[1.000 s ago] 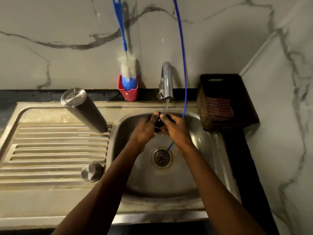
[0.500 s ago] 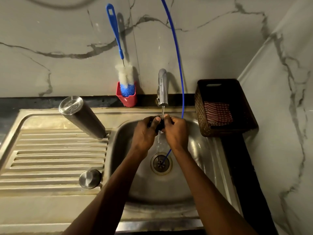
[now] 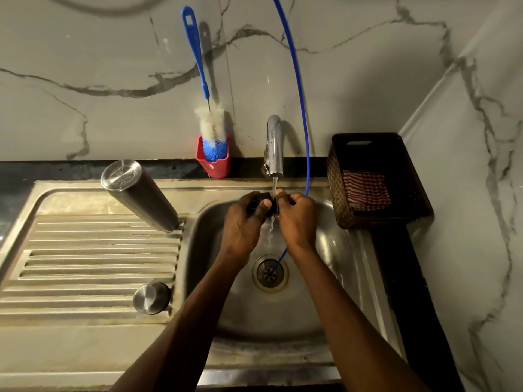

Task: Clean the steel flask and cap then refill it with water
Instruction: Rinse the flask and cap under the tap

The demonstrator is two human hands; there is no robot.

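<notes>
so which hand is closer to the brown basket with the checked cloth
Right. The right hand is under the tap on the side of the sink toward the basket, apart from it. The left hand sits beyond it, farther from the basket.

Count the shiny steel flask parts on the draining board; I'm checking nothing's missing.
2: the flask standing upside down beside the basin, and a steel cap nearer the front edge.

Both hands' grip hides most of a small black object [image 3: 261,203].
</notes>
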